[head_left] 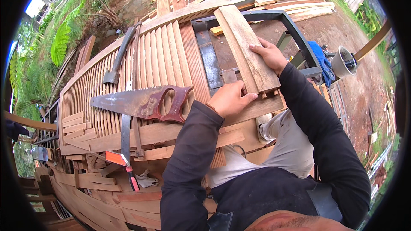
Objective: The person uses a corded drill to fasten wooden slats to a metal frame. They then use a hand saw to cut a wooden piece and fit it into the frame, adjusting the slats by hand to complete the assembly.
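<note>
A thick wooden board [252, 51] with a stepped edge lies across the slatted wooden panel's frame. My left hand [231, 99] is closed at its near end, thumb pressed by the corner. Round its right edge curls my right hand [269, 55], fingers on the upper face. Under the near end, small tenon-like stubs show above the panel's front rail [257, 108]. Left of my left hand, a handsaw [143, 102] with a reddish-brown handle rests on the slats [150, 55]. What my left fingertips touch underneath is hidden.
A hammer-like tool [117, 60] and a long metal square [125, 134] lie on the panel. A dark metal frame [302, 38] supports the right side. Beyond it hang a blue cloth [321, 62] and a white bucket [343, 62]. Wood strips [295, 6] lie behind.
</note>
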Tool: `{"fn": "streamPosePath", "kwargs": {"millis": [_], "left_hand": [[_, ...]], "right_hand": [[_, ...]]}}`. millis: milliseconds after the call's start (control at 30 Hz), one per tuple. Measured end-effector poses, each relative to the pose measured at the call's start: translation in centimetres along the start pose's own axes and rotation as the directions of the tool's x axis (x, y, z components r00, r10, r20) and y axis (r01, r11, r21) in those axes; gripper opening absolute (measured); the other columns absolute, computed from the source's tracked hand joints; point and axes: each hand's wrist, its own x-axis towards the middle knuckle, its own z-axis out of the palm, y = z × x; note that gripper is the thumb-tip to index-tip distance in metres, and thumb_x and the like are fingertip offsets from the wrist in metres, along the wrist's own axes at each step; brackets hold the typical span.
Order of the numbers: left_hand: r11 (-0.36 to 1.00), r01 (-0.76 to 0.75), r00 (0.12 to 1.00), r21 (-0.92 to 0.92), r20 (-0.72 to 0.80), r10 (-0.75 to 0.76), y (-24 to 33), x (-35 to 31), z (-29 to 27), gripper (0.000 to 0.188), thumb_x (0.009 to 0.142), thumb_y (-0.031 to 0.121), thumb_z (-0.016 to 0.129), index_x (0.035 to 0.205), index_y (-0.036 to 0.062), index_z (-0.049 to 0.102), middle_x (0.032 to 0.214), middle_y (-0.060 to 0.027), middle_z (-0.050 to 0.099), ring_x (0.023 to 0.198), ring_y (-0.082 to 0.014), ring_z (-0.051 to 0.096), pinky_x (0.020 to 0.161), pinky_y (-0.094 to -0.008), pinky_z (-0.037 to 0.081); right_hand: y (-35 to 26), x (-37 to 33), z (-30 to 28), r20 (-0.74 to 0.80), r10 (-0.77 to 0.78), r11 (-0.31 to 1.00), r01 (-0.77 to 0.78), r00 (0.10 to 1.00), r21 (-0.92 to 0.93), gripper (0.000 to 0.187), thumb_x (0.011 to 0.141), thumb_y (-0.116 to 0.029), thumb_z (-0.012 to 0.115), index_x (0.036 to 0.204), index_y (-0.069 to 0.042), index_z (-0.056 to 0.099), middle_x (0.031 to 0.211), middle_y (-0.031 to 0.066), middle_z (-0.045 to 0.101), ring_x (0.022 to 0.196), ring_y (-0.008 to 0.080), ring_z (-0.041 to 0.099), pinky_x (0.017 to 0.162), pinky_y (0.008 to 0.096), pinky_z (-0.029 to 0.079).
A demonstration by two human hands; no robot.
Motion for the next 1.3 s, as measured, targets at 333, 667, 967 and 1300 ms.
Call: {"fn": "streamPosePath", "kwargs": {"millis": [333, 667, 967, 1300], "left_hand": [[0.998, -0.004, 0.999, 0.056, -0.043, 0.007, -0.6, 0.2, 0.6, 0.044, 0.098, 0.040, 0.072, 0.101, -0.0033, 0.067, 0.094, -0.0233, 0.071, 0.091, -0.0346, 0.071, 0.082, -0.0429, 0.054], [0.997, -0.022, 0.998, -0.069, -0.054, 0.018, -0.9, 0.4, 0.6, 0.044, 0.095, 0.038, 0.075, 0.106, -0.0036, 0.068, 0.096, -0.0192, 0.072, 0.090, -0.0282, 0.070, 0.083, -0.0396, 0.055], [0.997, 0.071, 0.997, -0.021, -0.001, -0.071, -0.4, 0.6, 0.4, 0.045, 0.095, 0.038, 0.076, 0.106, -0.0044, 0.068, 0.100, -0.0241, 0.074, 0.095, -0.0360, 0.073, 0.084, -0.0415, 0.056], [0.989, -0.054, 0.998, -0.138, -0.017, 0.052, -2.7, 1.0, 1.2, 0.048, 0.095, 0.040, 0.074, 0.110, -0.0055, 0.070, 0.103, -0.0253, 0.074, 0.098, -0.0354, 0.073, 0.088, -0.0412, 0.056]], "right_hand": [[-0.6, 1.0, 0.5, -0.010, 0.020, 0.999, -0.021, 1.000, -0.028, 0.057, 0.100, -0.022, 0.071, 0.151, -0.002, 0.054, 0.125, 0.0122, 0.072, 0.101, 0.0151, 0.071, 0.088, 0.0303, 0.057], [0.3, 0.9, 0.6, -0.019, -0.035, 0.999, 0.035, 0.999, -0.021, 0.058, 0.099, -0.025, 0.073, 0.150, -0.004, 0.055, 0.122, 0.0113, 0.073, 0.100, 0.0145, 0.071, 0.086, 0.0301, 0.057], [0.2, 0.6, 0.5, -0.035, -0.038, 0.999, 0.037, 0.999, -0.024, 0.060, 0.097, -0.028, 0.076, 0.148, -0.004, 0.057, 0.122, 0.0118, 0.073, 0.098, 0.0154, 0.073, 0.084, 0.0309, 0.059], [-0.1, 0.7, 0.6, -0.056, -0.059, 0.985, 0.049, 0.997, -0.165, 0.065, 0.095, -0.033, 0.077, 0.146, 0.000, 0.056, 0.122, 0.0144, 0.073, 0.100, 0.0170, 0.072, 0.087, 0.0322, 0.059]]}}
